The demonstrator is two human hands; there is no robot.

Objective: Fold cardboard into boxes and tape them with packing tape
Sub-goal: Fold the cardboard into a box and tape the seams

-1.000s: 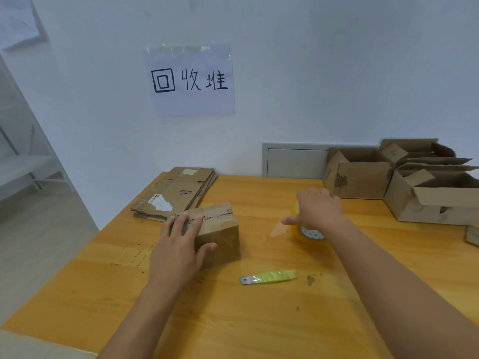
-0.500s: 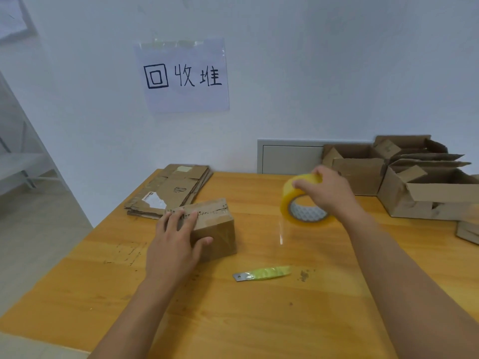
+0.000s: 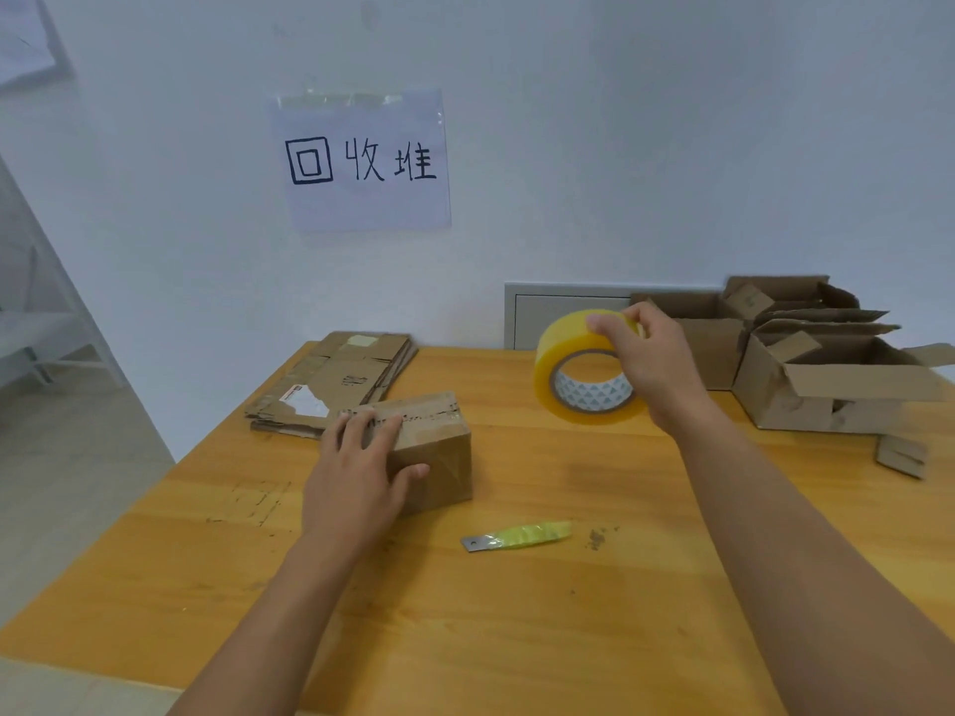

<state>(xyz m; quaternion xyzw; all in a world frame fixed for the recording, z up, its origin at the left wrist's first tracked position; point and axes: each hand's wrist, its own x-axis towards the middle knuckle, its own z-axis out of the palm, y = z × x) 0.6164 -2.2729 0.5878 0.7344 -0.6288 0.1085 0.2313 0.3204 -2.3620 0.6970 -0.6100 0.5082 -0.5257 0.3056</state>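
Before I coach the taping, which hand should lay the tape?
The right hand: its grip is already round the tape roll, lifted off the table. The left hand rests on the small box, steadying it.

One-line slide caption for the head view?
Left hand steadies small cardboard box while right hand holds tape roll aloft.

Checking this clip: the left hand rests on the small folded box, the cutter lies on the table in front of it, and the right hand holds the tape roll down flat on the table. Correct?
Not quite. The head view shows the right hand holding the tape roll lifted above the table, not flat on it. The rest stands: the left hand rests on the small folded box, and the cutter lies on the table in front of it.
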